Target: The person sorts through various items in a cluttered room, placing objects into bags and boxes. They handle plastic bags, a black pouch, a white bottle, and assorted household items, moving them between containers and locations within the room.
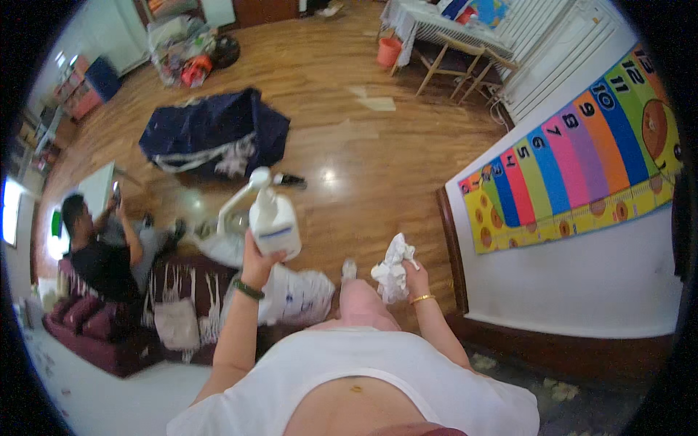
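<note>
My left hand [258, 264] holds a large white plastic jug [278, 226] upright around its lower part. The jug bears a blue stripe. A long, bent, pale piece [235, 203] with a rounded end shows at its top; whether it is a pump spout cannot be told. Out to the right, my right hand [417, 279] grips a crumpled white wad [393, 270], which looks like thin plastic or tissue. Below my left hand, a full white plastic bag [297, 297] rests by the dark red sofa [92, 332].
A person [103, 250] sits at the left holding a phone. Ahead on the wooden floor [338, 158] stands a big navy fabric bag [212, 131]. A number growth chart [567, 158] hangs on the right wall. Wooden chairs [450, 57] and a red bin [389, 52] stand farther off.
</note>
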The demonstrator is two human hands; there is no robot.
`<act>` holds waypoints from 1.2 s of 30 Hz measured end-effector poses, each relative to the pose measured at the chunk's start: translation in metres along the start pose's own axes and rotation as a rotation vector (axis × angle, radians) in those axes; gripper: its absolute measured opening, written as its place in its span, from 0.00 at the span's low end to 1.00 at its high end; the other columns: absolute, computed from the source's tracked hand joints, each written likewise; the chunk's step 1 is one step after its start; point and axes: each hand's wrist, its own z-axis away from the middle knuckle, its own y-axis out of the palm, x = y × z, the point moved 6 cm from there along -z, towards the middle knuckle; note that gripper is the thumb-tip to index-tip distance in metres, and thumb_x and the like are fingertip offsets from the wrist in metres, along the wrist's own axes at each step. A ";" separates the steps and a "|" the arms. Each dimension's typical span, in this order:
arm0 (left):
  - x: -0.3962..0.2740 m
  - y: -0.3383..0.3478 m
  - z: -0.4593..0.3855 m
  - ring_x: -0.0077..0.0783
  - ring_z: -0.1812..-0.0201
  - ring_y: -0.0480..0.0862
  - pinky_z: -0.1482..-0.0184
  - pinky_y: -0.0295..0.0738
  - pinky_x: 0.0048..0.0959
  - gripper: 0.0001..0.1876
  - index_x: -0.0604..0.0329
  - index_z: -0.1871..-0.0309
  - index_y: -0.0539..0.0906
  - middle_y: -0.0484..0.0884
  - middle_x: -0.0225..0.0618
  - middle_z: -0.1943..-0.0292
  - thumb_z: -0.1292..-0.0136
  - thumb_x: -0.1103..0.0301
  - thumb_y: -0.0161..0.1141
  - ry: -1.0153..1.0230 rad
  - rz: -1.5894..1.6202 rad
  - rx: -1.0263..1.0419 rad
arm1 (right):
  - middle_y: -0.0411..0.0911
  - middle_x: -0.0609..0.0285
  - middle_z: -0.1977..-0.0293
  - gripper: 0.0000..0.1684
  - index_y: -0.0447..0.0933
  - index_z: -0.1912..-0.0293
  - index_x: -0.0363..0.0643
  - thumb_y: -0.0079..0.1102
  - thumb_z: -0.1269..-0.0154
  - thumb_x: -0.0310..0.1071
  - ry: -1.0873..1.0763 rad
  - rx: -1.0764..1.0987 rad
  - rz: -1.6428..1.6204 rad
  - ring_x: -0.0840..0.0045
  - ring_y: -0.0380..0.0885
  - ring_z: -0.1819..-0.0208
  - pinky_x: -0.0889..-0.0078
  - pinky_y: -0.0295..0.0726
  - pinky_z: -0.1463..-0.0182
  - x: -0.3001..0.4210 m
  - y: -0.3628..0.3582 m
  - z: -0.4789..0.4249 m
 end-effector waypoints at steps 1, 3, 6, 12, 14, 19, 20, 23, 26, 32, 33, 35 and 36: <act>0.004 0.002 -0.019 0.36 0.44 0.72 0.42 0.68 0.39 0.41 0.57 0.41 0.62 0.71 0.36 0.47 0.63 0.79 0.69 0.009 -0.010 -0.070 | 0.78 0.59 0.59 0.23 0.73 0.51 0.35 0.60 0.42 0.39 -0.017 -0.003 0.065 0.77 0.75 0.59 0.73 0.74 0.56 0.016 0.006 -0.012; 0.001 0.001 -0.071 0.36 0.46 0.73 0.43 0.69 0.38 0.40 0.57 0.42 0.62 0.72 0.36 0.48 0.62 0.79 0.68 -0.014 0.012 -0.117 | 0.77 0.59 0.58 0.22 0.73 0.50 0.35 0.59 0.42 0.38 0.029 0.093 -0.083 0.78 0.74 0.57 0.74 0.73 0.55 0.084 0.046 -0.037; -0.025 0.024 -0.149 0.41 0.45 0.73 0.45 0.72 0.41 0.37 0.54 0.39 0.61 0.72 0.38 0.47 0.55 0.82 0.63 0.064 0.055 -0.072 | 0.77 0.60 0.58 0.20 0.72 0.50 0.35 0.56 0.40 0.35 0.018 0.226 -0.093 0.78 0.75 0.57 0.75 0.73 0.56 0.163 0.075 -0.105; -0.040 0.009 -0.272 0.37 0.44 0.72 0.43 0.69 0.37 0.38 0.57 0.40 0.61 0.71 0.36 0.47 0.58 0.82 0.63 0.065 -0.062 -0.219 | 0.77 0.60 0.58 0.18 0.74 0.52 0.35 0.56 0.40 0.33 0.034 0.413 -0.276 0.78 0.75 0.59 0.75 0.74 0.56 0.290 0.202 -0.245; -0.045 0.010 -0.324 0.36 0.44 0.72 0.43 0.68 0.37 0.39 0.58 0.40 0.61 0.72 0.37 0.47 0.60 0.82 0.63 0.065 -0.075 -0.237 | 0.77 0.59 0.57 0.19 0.73 0.51 0.36 0.55 0.40 0.34 0.040 0.488 -0.282 0.77 0.76 0.59 0.74 0.75 0.56 0.339 0.238 -0.293; -0.069 0.034 -0.496 0.38 0.45 0.74 0.44 0.70 0.37 0.41 0.60 0.40 0.62 0.72 0.39 0.47 0.62 0.81 0.66 0.100 -0.144 -0.094 | 0.76 0.57 0.55 0.21 0.70 0.48 0.36 0.52 0.38 0.36 0.125 0.469 -0.364 0.72 0.77 0.56 0.71 0.76 0.52 0.400 0.288 -0.391; -0.074 0.052 -0.543 0.38 0.46 0.74 0.44 0.70 0.37 0.41 0.60 0.40 0.62 0.72 0.39 0.47 0.62 0.81 0.66 0.112 -0.147 -0.015 | 0.76 0.57 0.55 0.21 0.70 0.48 0.36 0.50 0.37 0.36 0.101 0.395 -0.365 0.71 0.77 0.55 0.69 0.75 0.50 0.423 0.290 -0.421; -0.082 0.107 -0.677 0.33 0.48 0.75 0.45 0.70 0.33 0.37 0.62 0.44 0.68 0.76 0.38 0.51 0.64 0.82 0.68 0.015 -0.173 0.129 | 0.76 0.56 0.54 0.22 0.69 0.48 0.36 0.49 0.37 0.39 0.174 0.339 -0.486 0.70 0.76 0.53 0.66 0.75 0.49 0.458 0.283 -0.482; -0.081 0.160 -0.802 0.28 0.50 0.76 0.46 0.70 0.31 0.39 0.61 0.46 0.70 0.77 0.33 0.53 0.69 0.76 0.75 0.005 -0.277 0.265 | 0.77 0.58 0.57 0.20 0.72 0.51 0.37 0.50 0.38 0.40 0.182 0.299 -0.731 0.72 0.77 0.55 0.64 0.77 0.52 0.478 0.262 -0.561; -0.073 0.230 -1.002 0.29 0.46 0.74 0.42 0.68 0.33 0.44 0.59 0.42 0.68 0.75 0.32 0.48 0.70 0.75 0.76 -0.048 -0.323 0.418 | 0.71 0.54 0.47 0.25 0.65 0.43 0.40 0.41 0.33 0.44 0.070 0.277 -0.857 0.66 0.71 0.45 0.60 0.71 0.42 0.553 0.256 -0.720; -0.078 0.234 -1.035 0.29 0.45 0.73 0.41 0.67 0.33 0.45 0.58 0.41 0.67 0.74 0.32 0.48 0.70 0.75 0.76 -0.011 -0.338 0.427 | 0.71 0.54 0.47 0.25 0.65 0.43 0.39 0.41 0.33 0.44 0.032 0.315 -0.838 0.66 0.71 0.45 0.60 0.71 0.42 0.592 0.276 -0.756; -0.080 0.225 -1.088 0.28 0.45 0.72 0.41 0.66 0.31 0.46 0.59 0.40 0.67 0.74 0.33 0.47 0.70 0.74 0.76 -0.099 -0.369 0.382 | 0.71 0.55 0.47 0.25 0.65 0.43 0.39 0.41 0.33 0.44 0.030 0.352 -0.809 0.66 0.71 0.45 0.60 0.71 0.42 0.652 0.325 -0.796; -0.085 0.225 -1.110 0.28 0.45 0.72 0.42 0.66 0.31 0.46 0.59 0.40 0.67 0.74 0.33 0.47 0.70 0.74 0.76 -0.150 -0.370 0.376 | 0.72 0.56 0.48 0.26 0.65 0.43 0.37 0.44 0.35 0.44 0.085 0.343 -0.762 0.67 0.73 0.47 0.61 0.71 0.43 0.679 0.344 -0.817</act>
